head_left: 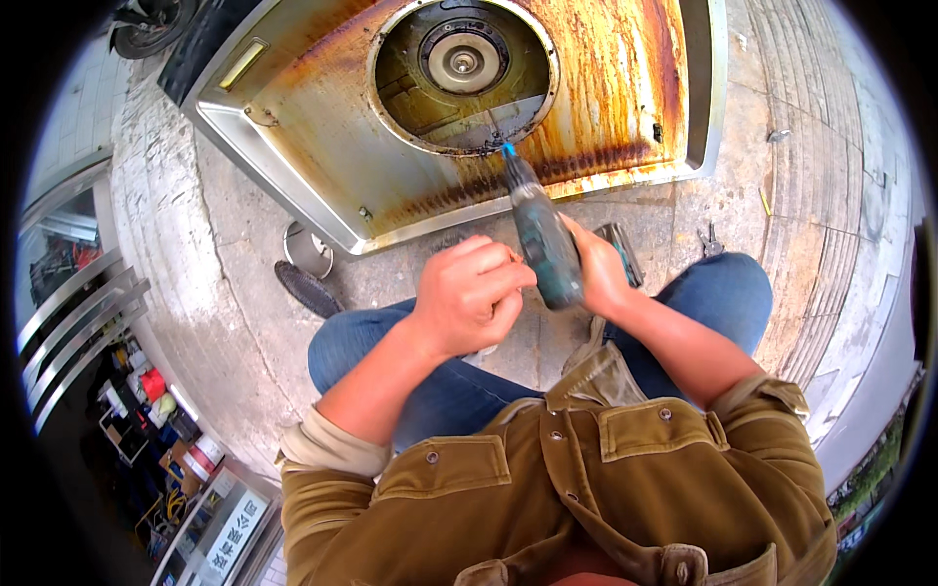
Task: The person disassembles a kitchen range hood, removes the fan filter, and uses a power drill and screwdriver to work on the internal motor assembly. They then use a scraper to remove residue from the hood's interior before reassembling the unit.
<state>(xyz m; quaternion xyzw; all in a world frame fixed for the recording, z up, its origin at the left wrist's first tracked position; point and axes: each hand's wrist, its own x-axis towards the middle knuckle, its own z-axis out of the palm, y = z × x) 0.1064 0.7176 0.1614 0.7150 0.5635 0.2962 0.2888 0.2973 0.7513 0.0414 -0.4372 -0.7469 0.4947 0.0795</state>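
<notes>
My right hand (598,269) is wrapped around the grip of a dark cordless drill (543,234). The drill's blue-tipped end meets the lower rim of the round opening in a range hood (322,146). Brown and orange grease streaks cover the hood's metal underside. Inside the opening sits a round motor hub (463,62) in a dark, oily housing. Just left of the drill's rear end, my left hand (471,293) is closed with its fingers curled together. Whatever it may hold is too small or hidden to make out.
A metal ring-shaped part (309,252) and a dark shoe (307,289) are at the hood's lower left. Pliers (710,240) lie on the paving by my right knee (728,298). A shop front with shelves of goods (161,410) stands at the left.
</notes>
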